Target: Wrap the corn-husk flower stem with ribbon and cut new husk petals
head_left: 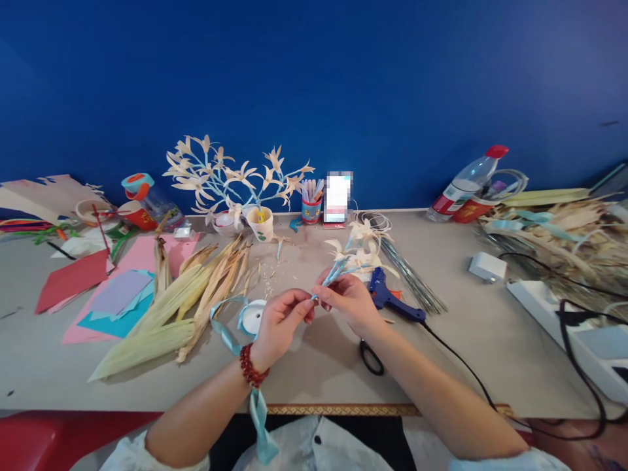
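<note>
My right hand (350,297) is closed around the pale blue wrapped stems of a spray of handmade cream flowers (363,239); the blossoms point up and away from me. At the lower end of these stems, my left hand (287,317) pinches the light blue tip between thumb and fingers. Whether ribbon is also in that pinch is hidden. A roll of light blue ribbon (252,315) lies just behind my left hand, and a length of ribbon (262,425) hangs below the beaded wrist. Beside my right hand rest a blue glue gun (392,297) and a black scissors handle (371,358).
Corn husks (167,304) and coloured paper (118,304) lie left. Finished flowers stand in a white cup (260,224) by the wall, near a pen holder (311,209) and a lit phone (338,198). Wires (412,275), a bottle (464,190) and a power strip (564,327) are right.
</note>
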Motion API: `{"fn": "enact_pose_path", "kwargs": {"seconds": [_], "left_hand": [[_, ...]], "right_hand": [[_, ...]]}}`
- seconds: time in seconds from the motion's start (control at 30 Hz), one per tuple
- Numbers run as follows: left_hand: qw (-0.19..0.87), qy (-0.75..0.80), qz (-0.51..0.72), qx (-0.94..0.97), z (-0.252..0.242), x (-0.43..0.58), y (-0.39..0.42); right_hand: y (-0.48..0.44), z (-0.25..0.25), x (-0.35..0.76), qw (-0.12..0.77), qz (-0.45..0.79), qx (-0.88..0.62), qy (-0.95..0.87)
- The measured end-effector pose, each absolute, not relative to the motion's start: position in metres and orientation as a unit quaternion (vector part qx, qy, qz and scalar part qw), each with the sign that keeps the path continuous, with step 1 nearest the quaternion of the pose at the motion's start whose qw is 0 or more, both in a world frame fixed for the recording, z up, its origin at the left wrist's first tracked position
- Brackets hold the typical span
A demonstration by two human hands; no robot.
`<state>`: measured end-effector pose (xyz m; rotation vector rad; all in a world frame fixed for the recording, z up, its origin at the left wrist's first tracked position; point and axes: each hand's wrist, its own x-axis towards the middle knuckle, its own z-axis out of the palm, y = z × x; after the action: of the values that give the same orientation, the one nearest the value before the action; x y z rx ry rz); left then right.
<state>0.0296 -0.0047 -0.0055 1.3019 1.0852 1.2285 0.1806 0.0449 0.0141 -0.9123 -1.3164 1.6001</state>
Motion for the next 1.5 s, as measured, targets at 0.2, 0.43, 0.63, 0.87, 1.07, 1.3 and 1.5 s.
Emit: {"fn": "enact_pose_path", "kwargs": {"seconds": [0.2,0.43,0.63,0.87,1.07,1.3,1.5], "left_hand": [[0.543,0.42,0.511,0.516,-0.009,0.035,-0.008],[0.537,0.433,0.5,0.524,-0.013,0.035,-0.011],[0.527,0.466,0.485,0.519,-0.007,0.036,-0.01],[0.513,0.45,0.496,0.537,-0.015,0.036,-0.012],[0.522,0.465,0.497,0.514,-0.014,0.037,-0.011],[0.6,0.399,0.485,0.496,-0.011,0.039,-0.013],[0.539,0.395,0.548,0.503,-0.013,0.033,-0.008]], "right_hand": [[0.046,0.014,0.184,0.416,0.613,-0.373,-0.558],[0.046,0.012,0.184,0.403,0.596,-0.384,-0.579],[0.045,0.014,0.183,0.396,0.636,-0.342,-0.567],[0.048,0.011,0.185,0.416,0.629,-0.353,-0.554],[0.05,0.007,0.184,0.429,0.579,-0.399,-0.567],[0.045,0.008,0.182,0.45,0.548,-0.391,-0.587],[0.043,0.013,0.181,0.415,0.568,-0.366,-0.61]]}}
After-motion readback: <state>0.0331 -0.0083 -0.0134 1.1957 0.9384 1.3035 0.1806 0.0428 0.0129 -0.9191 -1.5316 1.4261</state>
